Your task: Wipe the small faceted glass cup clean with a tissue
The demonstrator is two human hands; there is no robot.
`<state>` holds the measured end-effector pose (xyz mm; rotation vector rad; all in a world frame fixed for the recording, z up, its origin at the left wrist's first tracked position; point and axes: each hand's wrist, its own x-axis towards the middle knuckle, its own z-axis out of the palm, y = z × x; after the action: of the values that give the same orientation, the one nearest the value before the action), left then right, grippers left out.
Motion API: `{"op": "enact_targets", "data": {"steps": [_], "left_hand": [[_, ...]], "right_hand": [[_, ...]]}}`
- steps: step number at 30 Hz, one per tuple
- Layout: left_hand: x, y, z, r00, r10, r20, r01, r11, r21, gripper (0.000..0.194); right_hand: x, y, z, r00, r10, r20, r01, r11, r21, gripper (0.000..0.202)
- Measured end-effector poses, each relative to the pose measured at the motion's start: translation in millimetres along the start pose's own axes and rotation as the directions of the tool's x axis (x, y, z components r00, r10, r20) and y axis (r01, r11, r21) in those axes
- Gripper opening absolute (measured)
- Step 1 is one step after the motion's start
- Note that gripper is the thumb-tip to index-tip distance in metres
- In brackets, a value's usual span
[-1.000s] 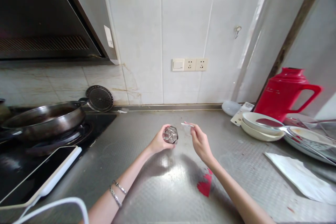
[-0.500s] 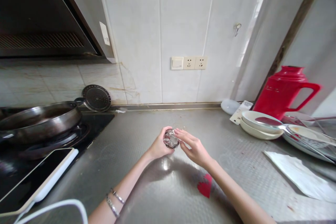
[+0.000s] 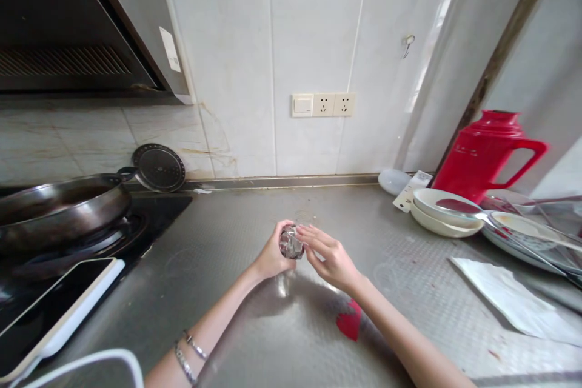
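My left hand (image 3: 273,253) is wrapped around a small round, shiny, silvery object (image 3: 291,242) that looks like glass or foil. Its lower part is hidden from above, so I cannot tell its exact kind. Thumb and fingers curve about its left side. My right hand (image 3: 330,256) reaches in from the other side with fingers stretched out, their tips at the object's right upper edge. Both hands are over the middle of the metal counter (image 3: 236,321).
A steel pan (image 3: 63,209) sits on the black stove at left, near a phone (image 3: 54,309) and white cable (image 3: 113,354). At right are a red thermos (image 3: 482,157), stacked bowls (image 3: 448,227) and white paper (image 3: 509,300). A red heart shape (image 3: 350,322) marks the counter.
The whole view has shifted slightly. My left hand keeps its grip on the silvery object, and my right fingertips stay at its edge with only a small movement.
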<state>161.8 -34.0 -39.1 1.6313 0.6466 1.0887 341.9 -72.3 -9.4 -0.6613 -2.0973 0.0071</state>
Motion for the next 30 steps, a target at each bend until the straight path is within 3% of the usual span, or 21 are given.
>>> {"op": "enact_targets", "data": {"steps": [4,10,16,23,26,30], "left_hand": [[-1,0,3.8,1.0,0.001,0.019,-0.001,1.0,-0.002,0.081],[-2,0,5.8,1.0,-0.01,0.011,0.01,1.0,-0.022,0.082],[-2,-1,6.9,1.0,-0.014,0.008,0.014,0.999,-0.049,0.082],[-4,2,9.1,1.0,-0.005,-0.007,0.005,0.999,-0.039,0.084],[-3,1,6.4,1.0,-0.004,-0.023,0.002,0.999,-0.053,0.082],[-4,2,10.4,0.999,-0.004,0.036,0.008,0.995,-0.096,0.081]], "right_hand": [[0,-3,2,0.999,-0.033,0.038,0.031,0.999,0.043,0.041],[1,-2,-4,0.993,0.117,-0.016,-0.115,0.99,0.083,0.035],[2,-9,1,0.999,-0.005,0.037,0.0,0.992,0.125,0.036],[0,1,0,0.984,0.171,-0.051,-0.163,0.978,0.131,0.034],[0,-3,-2,0.993,0.108,-0.047,-0.102,0.987,0.122,0.034],[2,-8,-1,0.999,0.036,0.026,-0.039,0.987,0.153,0.036]]}}
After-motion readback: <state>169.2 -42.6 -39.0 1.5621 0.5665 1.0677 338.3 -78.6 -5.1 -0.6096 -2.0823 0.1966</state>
